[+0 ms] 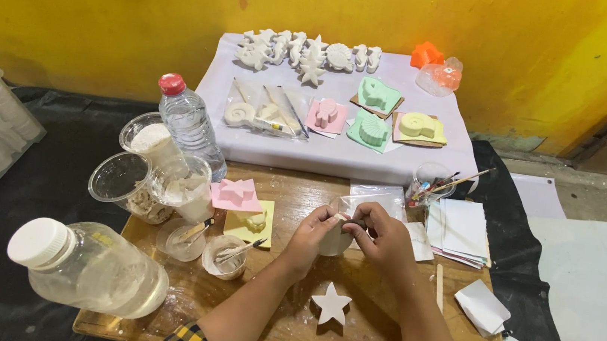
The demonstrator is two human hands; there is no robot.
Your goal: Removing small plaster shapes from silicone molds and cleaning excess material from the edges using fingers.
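A person seated at a wooden board (377, 329) is working a small white cast (334, 240) between both hands, above the middle of the board and just in front of a clear plastic bag (379, 197). The left hand (309, 235) is closing its fingers around the cast's left side, thumb and forefinger pinching its upper edge; the right hand (379, 239) is gripping the other side while pressing a short dark tool (355, 223) against the top rim. The cast is largely hidden by the fingers, so its shape is hard to read; what shows is a pale, rounded body standing roughly upright, its long axis seemingly running top to bottom and its top edge turning toward the tool. Done well, the trimming would seem to call for light, short strokes along the rim, the left hand bracing the piece firmly and turning it little by little, since such a cast looks brittle and could chip. A finished white star (331, 303) is lying flat on the board just below the hands, apart from them. To the left are sitting two small cups (225, 255) with stirrers, plastic cups of white powder (167, 179) and a water bottle (190, 122); coloured moulds (372, 129) are resting on the white cloth (424, 164) beyond.
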